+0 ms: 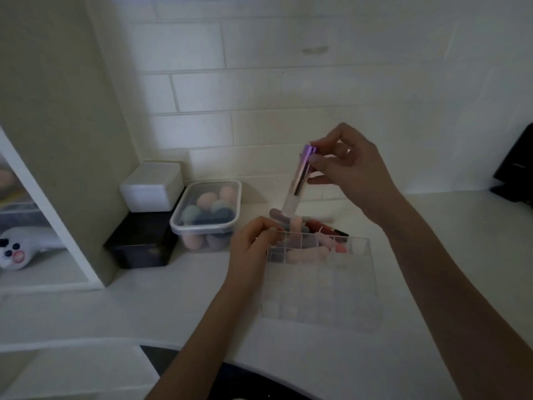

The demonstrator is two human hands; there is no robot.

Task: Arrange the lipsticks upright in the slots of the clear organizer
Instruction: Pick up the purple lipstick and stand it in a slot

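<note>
Lipstick (pixel 300 176) near upright, purple cap up, pinched by right hand (pixel 350 166)

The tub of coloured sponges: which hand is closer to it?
Left. The left hand grips the clear organizer's corner just right of the tub; the right hand holds a lipstick higher, farther right.

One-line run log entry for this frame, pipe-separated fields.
phase: placing | right hand: pinches purple-capped tube above clear organizer | left hand: grips organizer's far-left corner | slots: seem empty | more lipsticks behind

right hand (pixel 350 168) pinches purple-capped tube (pixel 300 177) above clear organizer (pixel 320 284) — left hand (pixel 251 241) grips its corner.
</note>
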